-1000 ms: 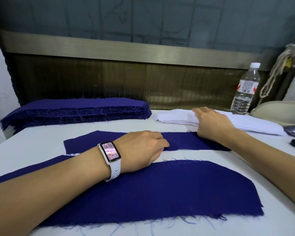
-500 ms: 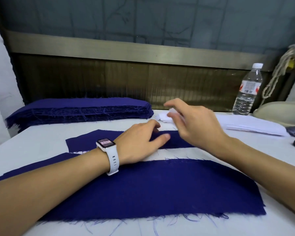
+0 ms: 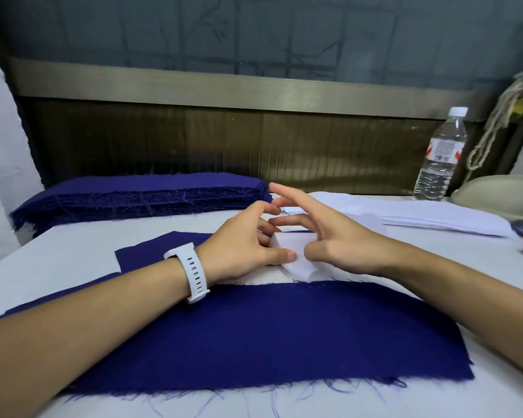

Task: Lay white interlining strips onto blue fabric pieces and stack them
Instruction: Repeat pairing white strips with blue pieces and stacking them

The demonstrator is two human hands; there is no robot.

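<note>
A blue fabric piece (image 3: pixel 284 333) lay nearest. Just behind it the left hand (image 3: pixel 242 245) and the right hand (image 3: pixel 338 236) both pinched one white strip (image 3: pixel 293 260), above a second blue piece (image 3: pixel 151 254). Further back were a blue stack (image 3: pixel 139 197) on the left and a pile of white strips (image 3: pixel 420 215) on the right

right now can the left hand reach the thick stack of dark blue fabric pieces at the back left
Probably yes: the left hand pinches a white interlining strip, but only bare white table separates it from the blue fabric stack.
</note>
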